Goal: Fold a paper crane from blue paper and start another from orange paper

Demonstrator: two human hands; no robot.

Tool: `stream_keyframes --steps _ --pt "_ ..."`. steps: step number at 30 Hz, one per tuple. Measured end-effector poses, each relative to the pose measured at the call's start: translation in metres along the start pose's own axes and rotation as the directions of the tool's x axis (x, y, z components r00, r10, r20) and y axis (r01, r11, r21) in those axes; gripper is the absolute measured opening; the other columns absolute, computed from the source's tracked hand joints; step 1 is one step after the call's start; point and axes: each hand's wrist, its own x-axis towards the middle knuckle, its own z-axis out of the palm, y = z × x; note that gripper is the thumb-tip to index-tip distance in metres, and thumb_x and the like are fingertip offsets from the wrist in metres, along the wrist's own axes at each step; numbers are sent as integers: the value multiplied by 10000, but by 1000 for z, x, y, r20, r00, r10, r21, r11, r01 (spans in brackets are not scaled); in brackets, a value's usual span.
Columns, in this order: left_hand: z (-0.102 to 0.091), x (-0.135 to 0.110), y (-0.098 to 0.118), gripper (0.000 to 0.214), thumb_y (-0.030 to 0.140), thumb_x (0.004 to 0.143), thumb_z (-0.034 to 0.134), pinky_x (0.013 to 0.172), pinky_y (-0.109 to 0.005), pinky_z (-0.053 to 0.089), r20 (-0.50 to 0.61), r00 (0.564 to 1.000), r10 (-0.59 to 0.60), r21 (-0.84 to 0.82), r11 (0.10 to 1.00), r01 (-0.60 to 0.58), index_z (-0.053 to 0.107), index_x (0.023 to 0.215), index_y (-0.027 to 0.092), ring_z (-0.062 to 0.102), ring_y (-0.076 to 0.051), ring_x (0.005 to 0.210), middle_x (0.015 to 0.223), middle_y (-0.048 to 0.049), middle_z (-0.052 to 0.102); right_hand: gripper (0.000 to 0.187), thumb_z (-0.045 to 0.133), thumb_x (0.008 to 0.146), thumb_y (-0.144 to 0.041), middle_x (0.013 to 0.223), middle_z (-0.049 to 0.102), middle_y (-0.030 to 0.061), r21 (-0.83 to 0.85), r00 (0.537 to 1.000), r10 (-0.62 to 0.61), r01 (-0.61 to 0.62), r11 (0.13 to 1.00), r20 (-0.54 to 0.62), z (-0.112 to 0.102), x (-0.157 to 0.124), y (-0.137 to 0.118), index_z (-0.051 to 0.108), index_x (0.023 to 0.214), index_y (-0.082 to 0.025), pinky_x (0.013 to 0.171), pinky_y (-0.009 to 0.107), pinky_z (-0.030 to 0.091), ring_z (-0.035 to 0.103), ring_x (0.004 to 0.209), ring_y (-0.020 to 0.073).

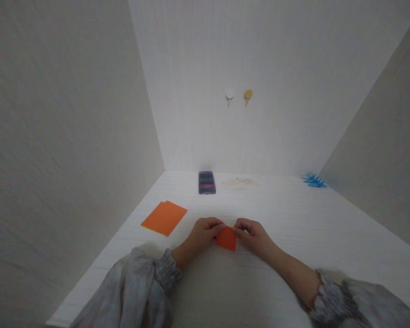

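Note:
A small folded piece of orange paper (226, 238) lies on the white table (294, 228) between my two hands. My left hand (201, 234) pinches its left upper corner with curled fingers; a ring shows on one finger. My right hand (253, 234) pinches its right upper corner the same way. Both forearms wear grey sleeves and reach in from the bottom edge.
A stack of orange paper sheets (164, 217) lies to the left of my hands. A small dark box (207, 182) stands near the back wall. Blue folded paper shapes (314, 180) sit at the back right corner. Two wall hooks (239, 96) hang above. Walls close both sides.

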Motion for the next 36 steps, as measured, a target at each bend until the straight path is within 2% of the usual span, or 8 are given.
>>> stream_keyframes --steps 3,7,14,20,23,29,32,36 --pt "-2 1 -4 278 320 636 631 495 -210 377 6 999 -37 -47 998 37 583 807 105 486 -80 482 567 5 565 217 475 736 -301 528 430 -34 4 998 -7 7 1000 -64 -3 0 5 460 564 -171 501 220 318 393 522 100" --pt "-3 1 -7 335 272 576 687 535 -237 429 59 994 -96 -94 990 101 576 842 102 559 -111 522 620 -34 620 245 482 731 -329 505 395 -44 34 991 16 -12 999 -130 -5 2 14 420 548 -179 471 215 298 364 494 92" --pt "1 -1 -4 335 252 553 698 537 -251 455 123 983 -133 -119 982 148 599 834 98 575 -115 510 628 -41 639 178 506 738 -342 613 524 -11 170 999 33 -29 985 -19 1 3 14 526 692 -171 526 225 366 462 562 108" --pt "3 -4 -3 338 290 565 692 542 -244 451 198 970 -138 -102 982 161 607 831 99 573 -113 516 614 -33 631 222 492 747 -358 598 550 3 101 1000 27 -28 995 8 1 1 3 552 655 -165 519 230 376 474 554 117" --pt "4 -2 -4 313 355 635 631 526 -232 433 166 980 -106 -75 990 119 606 814 100 561 -107 517 636 -39 624 222 484 755 -351 585 537 -2 77 1000 11 -10 997 -13 1 1 3 543 647 -166 514 227 371 463 548 114" --pt "4 -1 -3 255 352 708 563 584 -220 401 40 997 69 67 995 -72 611 802 119 530 -110 624 716 -41 614 211 486 750 -337 573 522 -10 71 1000 0 1 997 -17 1 3 0 548 642 -166 516 223 365 461 550 112" --pt "4 -2 1 231 347 707 556 532 -208 368 6 998 67 155 986 -67 600 761 126 493 -103 579 668 -25 584 207 498 735 -333 563 509 -14 107 1000 17 -17 994 6 3 2 -5 536 621 -164 518 224 359 452 548 111" --pt "4 -2 3 167 295 700 542 519 -201 340 -13 997 76 170 983 -73 567 694 130 449 -89 550 607 6 528 194 514 713 -331 559 501 -19 199 997 51 -62 978 64 6 2 -8 537 622 -162 507 224 338 434 533 105"
